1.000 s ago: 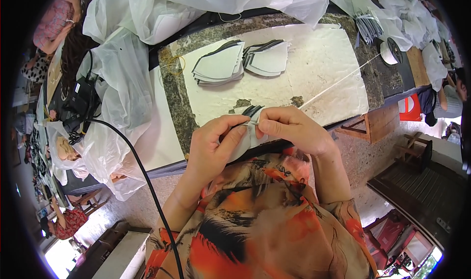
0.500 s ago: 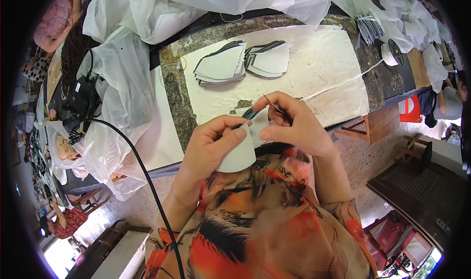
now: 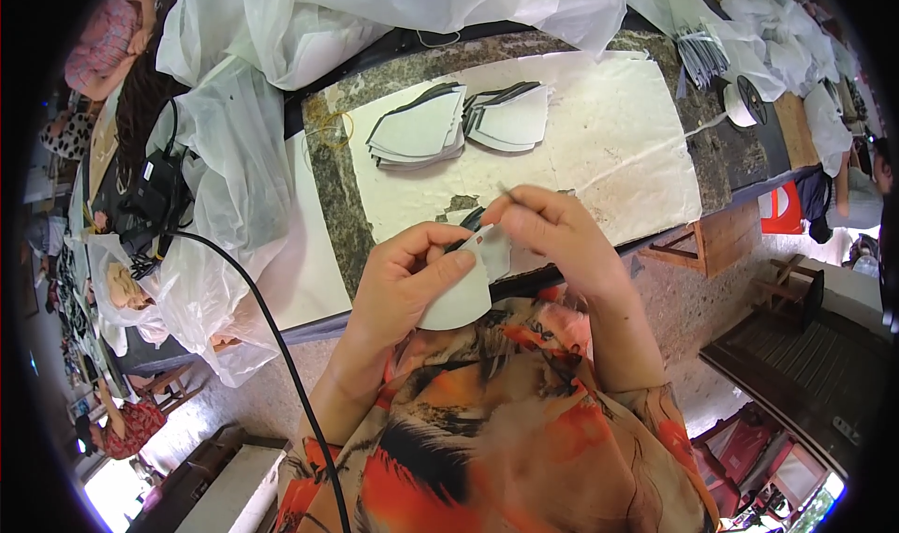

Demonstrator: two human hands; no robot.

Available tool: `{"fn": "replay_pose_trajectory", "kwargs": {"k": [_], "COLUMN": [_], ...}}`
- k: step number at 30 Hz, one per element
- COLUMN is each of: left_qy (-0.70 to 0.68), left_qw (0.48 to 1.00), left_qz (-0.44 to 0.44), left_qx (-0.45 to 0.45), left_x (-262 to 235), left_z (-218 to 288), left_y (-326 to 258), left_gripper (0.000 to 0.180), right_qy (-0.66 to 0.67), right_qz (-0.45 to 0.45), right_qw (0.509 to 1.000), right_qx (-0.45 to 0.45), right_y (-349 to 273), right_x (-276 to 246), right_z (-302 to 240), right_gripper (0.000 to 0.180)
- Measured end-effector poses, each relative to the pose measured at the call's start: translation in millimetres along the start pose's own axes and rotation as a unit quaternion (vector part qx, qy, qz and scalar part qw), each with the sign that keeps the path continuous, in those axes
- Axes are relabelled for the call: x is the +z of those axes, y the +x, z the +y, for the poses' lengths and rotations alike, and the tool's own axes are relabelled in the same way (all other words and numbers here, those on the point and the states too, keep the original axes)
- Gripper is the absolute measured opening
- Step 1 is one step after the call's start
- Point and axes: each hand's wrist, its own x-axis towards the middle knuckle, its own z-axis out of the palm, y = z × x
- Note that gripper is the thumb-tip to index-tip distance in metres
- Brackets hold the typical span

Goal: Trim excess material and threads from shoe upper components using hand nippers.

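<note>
1. (12 o'clk = straight away from me.) My L hand is closed on a white curved panel, thumb on top, fingers beneath; prob. pinched near its upper end to steady it & leave the edge by my R fingertips free.
2. My R hand is half-curled, thumb to index, gripping a thin dark tool, tip out twd 11 o'clk. Blurred; can't tell its exact kind.
3. Panel's in front of my chest, just off the table edge. Long axis approx. 1–7 o'clk: rounded broad end twd 7, narrower end twd 1. A pale flap shows at its 3 o'clk; can't tell if joined.
4. Two stacks of similar panels at 12 o'clk, L stack & R stack, side by side on a worn white sheet, dark edges twd 12; prob. fanned for easy pickup.
5. Spool at 2 o'clk, white tape trailing twd my R hand, prob. set there for reach.
</note>
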Motion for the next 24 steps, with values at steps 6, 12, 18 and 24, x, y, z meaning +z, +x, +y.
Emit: {"fn": "replay_pose_trajectory", "kwargs": {"k": [6, 12, 18, 24], "left_qy": [0.015, 0.048, -0.017, 0.011], "left_qw": [0.997, 0.998, 0.999, 0.998], "left_qz": [-0.026, -0.028, 0.018, 0.021], "left_qx": [0.078, 0.042, 0.023, 0.059], "left_x": [10.0, 1.1, -4.7, -3.3], "left_z": [8.1, 9.4, 9.2, 5.9], "left_y": [0.7, 7.6, 14.2, 13.0], "left_gripper": [0.046, 0.041, 0.026, 0.026], "right_qy": [0.035, 0.069, -0.021, -0.084], "right_qz": [-0.119, -0.113, -0.038, -0.092], "right_qw": [0.992, 0.991, 0.996, 0.988], "right_qx": [0.01, -0.017, -0.079, -0.091], "right_y": [0.3, 1.2, -1.3, -1.4], "right_x": [-0.8, 1.4, -4.2, -6.5], "right_z": [1.1, 6.7, 7.1, 9.5], "right_gripper": [0.018, 0.019, 0.032, 0.047]}}
